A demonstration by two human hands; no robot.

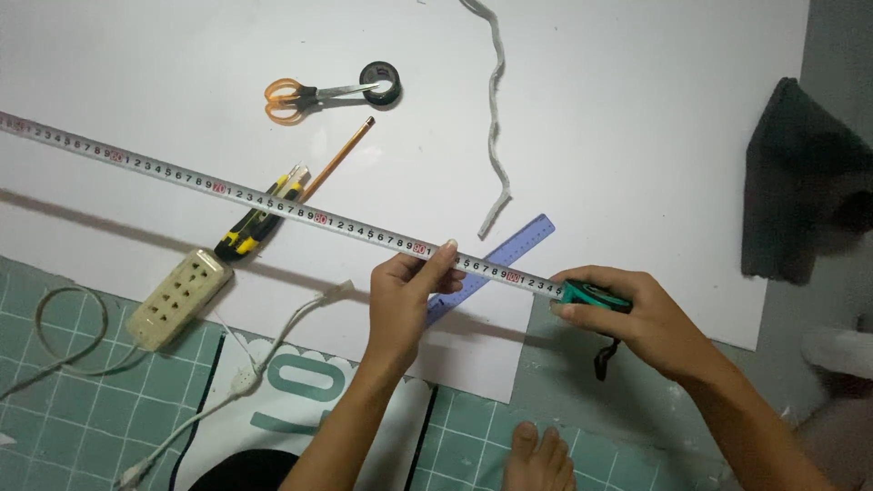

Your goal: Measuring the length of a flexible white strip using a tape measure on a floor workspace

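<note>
Both hands work one tape measure: the left hand (405, 291) pinches the extended metal blade (227, 194) between thumb and fingers, while the right hand (637, 318) is closed around the teal tape measure case (591, 295). That blade, white with black marks and red figures, stretches diagonally to the upper left across a white sheet (637, 118), passing over a yellow-and-black utility knife (259, 223) and a purple ruler (496, 265).

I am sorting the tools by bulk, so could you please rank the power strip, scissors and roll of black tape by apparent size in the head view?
1. Power strip, though it lies nearer the camera.
2. Scissors.
3. Roll of black tape, clearly smallest.
</note>
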